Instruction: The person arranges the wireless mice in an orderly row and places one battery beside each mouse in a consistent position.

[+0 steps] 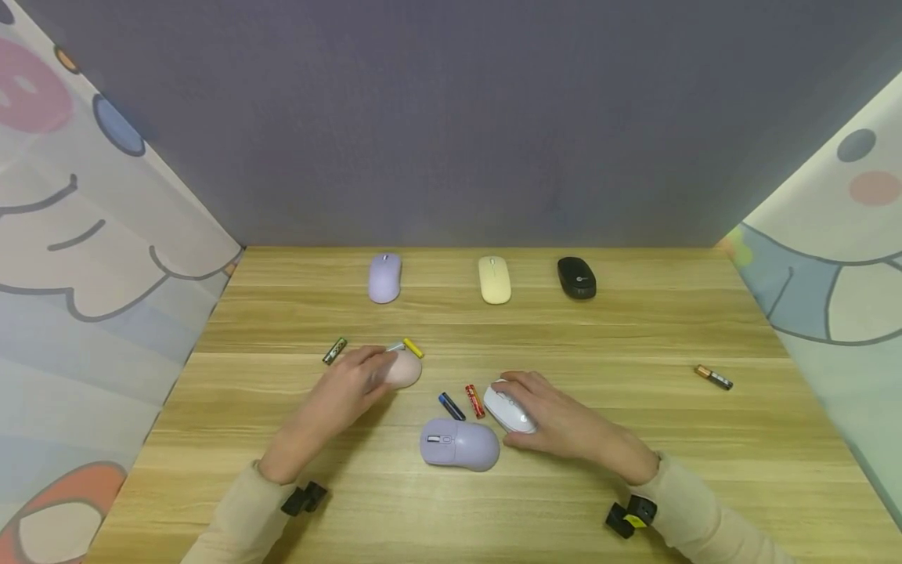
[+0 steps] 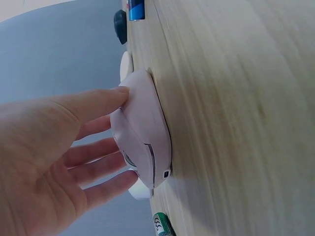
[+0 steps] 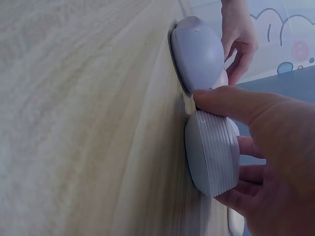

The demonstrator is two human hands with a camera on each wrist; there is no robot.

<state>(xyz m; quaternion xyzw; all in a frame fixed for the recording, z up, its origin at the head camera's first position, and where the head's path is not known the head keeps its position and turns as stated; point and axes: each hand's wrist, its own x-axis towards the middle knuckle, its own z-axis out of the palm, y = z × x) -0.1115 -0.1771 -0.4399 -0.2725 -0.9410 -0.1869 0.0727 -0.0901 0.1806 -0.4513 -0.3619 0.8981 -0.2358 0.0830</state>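
Note:
My left hand grips a pale pink computer mouse on the table; in the left wrist view the thumb lies on one side of this mouse and the fingers on the other. A white mouse is held in my right hand. Its ribbed side shows in the right wrist view, with the thumb near its upper end. Between the hands lies a larger lilac mouse. Just behind it are a dark blue battery and a red battery.
Along the back edge stand a purple mouse, a yellow mouse and a black mouse. A green-black battery, a silver battery and a yellow battery lie around the left hand. One copper-topped battery is far right.

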